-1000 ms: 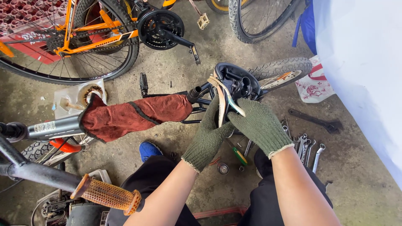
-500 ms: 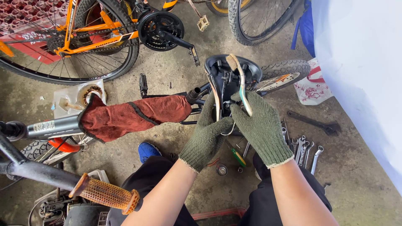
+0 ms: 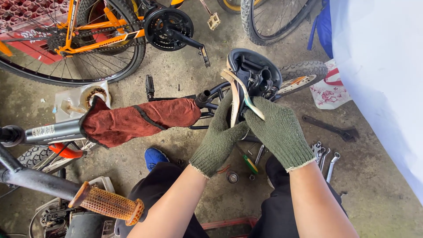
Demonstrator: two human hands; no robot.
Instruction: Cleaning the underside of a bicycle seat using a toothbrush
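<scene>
Bike saddle (image 3: 255, 72) is being held upside down, underside w/ rails facing up, just above/ahead of both gloved hands, over the frame tube. A strip of torn cover edge (image 3: 240, 90), tan/white, is being peeled off the saddle rim; its long axis is running roughly from upper left to lower right, down toward the fingers. Left hand (image 3: 220, 136) is being wrapped around the saddle's near side from the left, fingers closed narrow on it. Right hand (image 3: 277, 132) is being closed on the strip's lower end, thumb and fingers pinched; it is the nearer hand to the strip. Both in green knit gloves.

Outward: red rag (image 3: 136, 119) is being draped over the frame tube (image 3: 53, 130), left of the hands, not touching them. Wrenches (image 3: 326, 156) and a green-handled screwdriver (image 3: 249, 163) are lying on the concrete floor (image 3: 176, 79) below/right of the hands. Orange bike (image 3: 101, 31) is lying further back, well apart. Orange-brown handlebar grip (image 3: 110, 205) is sitting near bottom left.
</scene>
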